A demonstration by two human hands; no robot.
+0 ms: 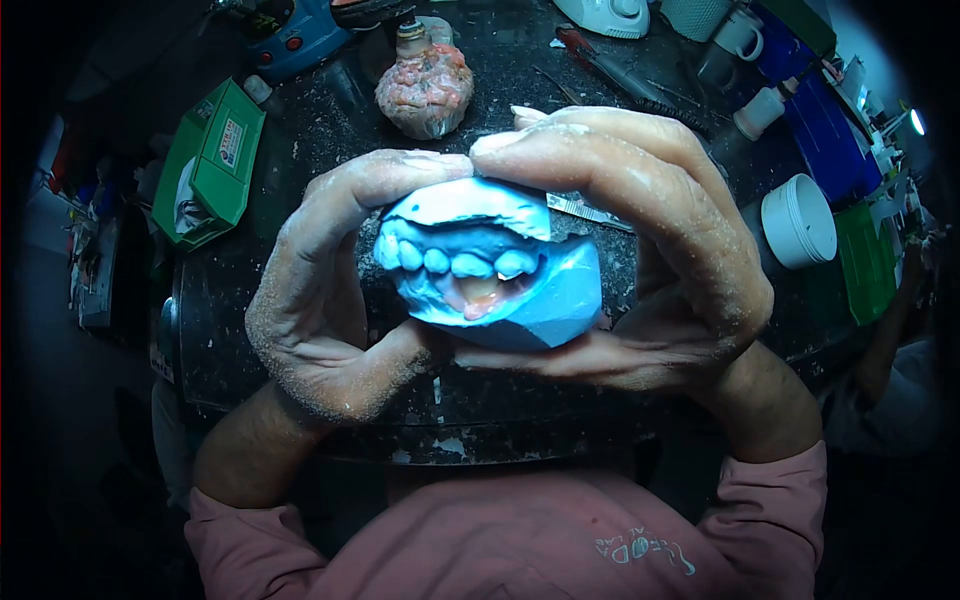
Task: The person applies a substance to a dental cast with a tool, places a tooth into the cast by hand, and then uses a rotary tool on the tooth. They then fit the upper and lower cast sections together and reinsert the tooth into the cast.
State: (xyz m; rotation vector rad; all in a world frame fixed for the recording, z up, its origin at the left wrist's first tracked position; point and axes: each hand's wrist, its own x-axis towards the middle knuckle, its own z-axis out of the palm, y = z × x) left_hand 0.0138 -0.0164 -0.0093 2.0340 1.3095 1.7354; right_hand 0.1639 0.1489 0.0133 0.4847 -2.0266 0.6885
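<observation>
A blue dental model point(565, 290) is held up over the dark workbench, its upper and lower halves set together with a row of teeth showing. A pinkish, tooth-coloured piece point(480, 298) sits in the lower half. My left hand point(315, 270) curves round the left side, fingertips on top and thumb below. On the other side my right hand point(680, 240) grips it likewise, fingers over the top and thumb along the base. Both hands carry pale dust. The fingertips of the two hands meet above the model.
Behind the model stands a lumpy pink-and-white mass point(425, 90). A green bin point(215, 165) lies at left, a white tub point(798, 222) at right. Tools point(620, 75), a small bottle point(762, 112) and a mug point(738, 35) sit at the back right. Another person's arm point(890, 330) shows at far right.
</observation>
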